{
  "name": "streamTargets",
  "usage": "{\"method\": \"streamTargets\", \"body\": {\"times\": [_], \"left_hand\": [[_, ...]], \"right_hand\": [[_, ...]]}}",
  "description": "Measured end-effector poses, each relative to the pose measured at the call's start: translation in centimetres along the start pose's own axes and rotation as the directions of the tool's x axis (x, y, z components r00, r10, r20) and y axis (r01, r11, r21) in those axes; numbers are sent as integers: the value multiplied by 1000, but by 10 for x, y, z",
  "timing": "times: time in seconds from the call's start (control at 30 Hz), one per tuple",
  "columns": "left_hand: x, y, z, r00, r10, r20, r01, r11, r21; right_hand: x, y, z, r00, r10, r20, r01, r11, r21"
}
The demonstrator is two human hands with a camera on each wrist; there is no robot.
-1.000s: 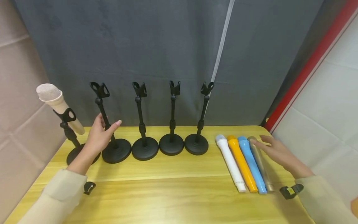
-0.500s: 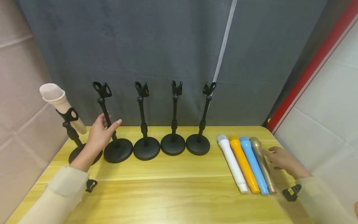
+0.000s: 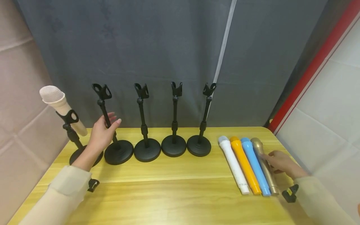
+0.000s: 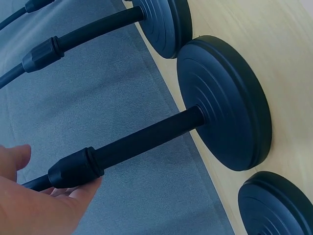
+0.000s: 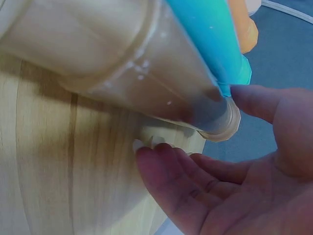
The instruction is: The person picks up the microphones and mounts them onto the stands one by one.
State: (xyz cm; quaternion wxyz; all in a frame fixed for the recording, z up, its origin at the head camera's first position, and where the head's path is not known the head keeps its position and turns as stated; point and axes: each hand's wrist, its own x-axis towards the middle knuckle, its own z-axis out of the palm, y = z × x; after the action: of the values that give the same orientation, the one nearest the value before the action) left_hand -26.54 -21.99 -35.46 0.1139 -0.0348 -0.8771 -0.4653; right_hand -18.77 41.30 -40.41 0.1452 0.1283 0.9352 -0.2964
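My left hand (image 3: 100, 135) is at the pole of the second black microphone stand (image 3: 119, 152) from the left. In the left wrist view its fingers touch the collar (image 4: 73, 168) from below, with the thumb apart from the pole. At the right, my right hand (image 3: 284, 164) reaches over the gold microphone (image 3: 271, 181), the rightmost of a lying row. The right wrist view has the thumb (image 5: 257, 102) at the gold microphone's end beside the blue microphone (image 5: 210, 36). The other fingers stay extended below its side, close over the table.
A cream microphone (image 3: 65, 107) rests tilted in the leftmost stand (image 3: 73, 137). Three more stands, such as the middle one (image 3: 147, 150), stand rightward with bare clips. White (image 3: 233, 164) and orange microphones (image 3: 245, 164) lie beside the blue one. A grey curtain (image 3: 168, 40) hangs behind the table.
My right hand has drawn back from the gold microphone's head toward its middle, and its fingers have come down along the side. The left hand stays at the same stand.
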Motion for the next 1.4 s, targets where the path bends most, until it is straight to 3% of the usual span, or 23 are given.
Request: {"method": "streamTargets", "body": {"times": [0.3, 0.7, 0.9, 1.2, 1.4], "left_hand": [[-2, -3, 0, 999, 8, -52, -7, 1000, 22], [-4, -15, 4, 999, 19, 27, -21, 998, 65], [-4, -16, 3, 999, 31, 24, -33, 996, 86], [-4, -21, -9, 994, 112, 19, -113, 983, 141], [-8, -15, -15, 994, 108, 13, -109, 984, 140]], "right_hand": [[5, -5, 4, 1000, 3, 0, -3, 999, -40], [8, -6, 12, 994, -82, -66, 69, 983, -172], [7, -2, 13, 993, -85, -86, 72, 986, -148], [5, 5, 8, 973, -170, -157, 149, 980, -133], [-1, 11, -1, 973, -171, -156, 161, 984, -78]]}}
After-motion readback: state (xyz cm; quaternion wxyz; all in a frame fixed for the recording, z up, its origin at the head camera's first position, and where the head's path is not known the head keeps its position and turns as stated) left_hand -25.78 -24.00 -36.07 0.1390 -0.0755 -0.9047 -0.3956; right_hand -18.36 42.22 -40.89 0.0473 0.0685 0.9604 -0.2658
